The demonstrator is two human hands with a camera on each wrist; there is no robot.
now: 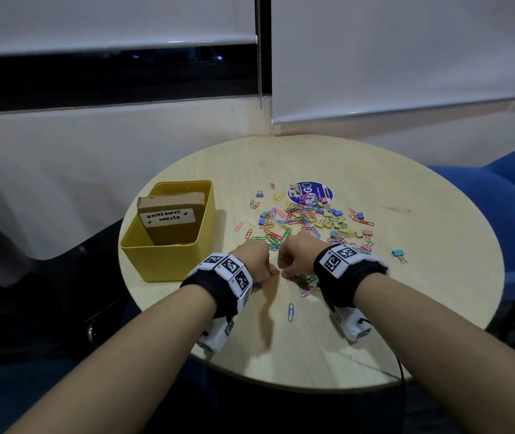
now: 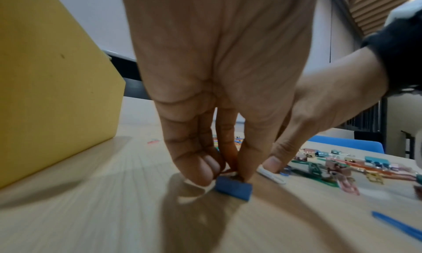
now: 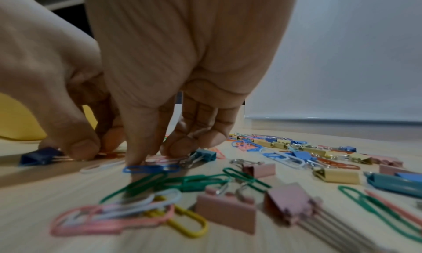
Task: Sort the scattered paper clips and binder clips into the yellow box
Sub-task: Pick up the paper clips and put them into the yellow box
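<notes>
Left hand (image 2: 219, 87) is pinching a blue binder clip (image 2: 233, 187) on the tabletop (image 1: 375, 170); right hand (image 3: 182, 76), fingers curled, is pressing down on paper clips (image 3: 150, 168). Yellow box (image 1: 168, 258) is sitting left, clip pile (image 1: 306, 220) far right.

The scene is dimly lit from above; soft shadows are cast on the worktop (image 2: 91, 211), and wrist views are blurred and stretched at the edges.

An office meeting corner — round pale-wood table (image 1: 391, 189), blue upholstered chair (image 1: 513, 195), roller blinds (image 1: 406, 51) over dark windows, a cardboard box labelled "Whiteboard Marker" (image 1: 170, 216).
</notes>
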